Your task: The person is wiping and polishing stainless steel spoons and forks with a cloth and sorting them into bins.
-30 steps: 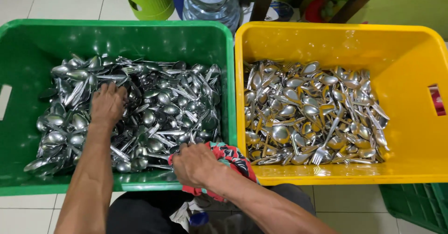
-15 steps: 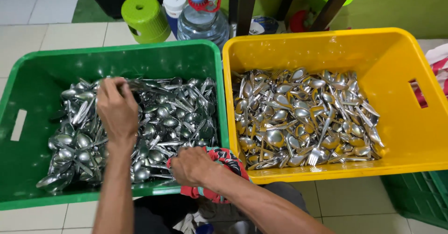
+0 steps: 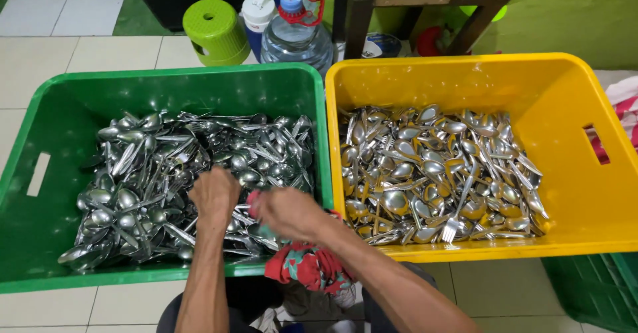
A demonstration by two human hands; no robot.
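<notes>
A green crate (image 3: 60,113) on the left holds a heap of steel spoons (image 3: 153,180). A yellow crate (image 3: 571,100) on the right holds more spoons and a few forks (image 3: 432,173). My left hand (image 3: 214,196) is closed over the near middle of the green crate's heap; what it grips is hidden under the fingers. My right hand (image 3: 287,212) sits right beside it, closed on a red patterned cloth (image 3: 309,266) that hangs over the green crate's front rim. The two hands almost touch.
Behind the crates stand a small green stool (image 3: 216,35), a large water bottle (image 3: 296,35), a white-capped container (image 3: 258,14) and a wooden table (image 3: 425,0). Tiled floor surrounds the crates. Another green crate corner (image 3: 591,290) shows at bottom right.
My left hand has drawn back from the far left of the spoon heap to its near middle. My right hand, with the cloth, lifted from the rim to meet it.
</notes>
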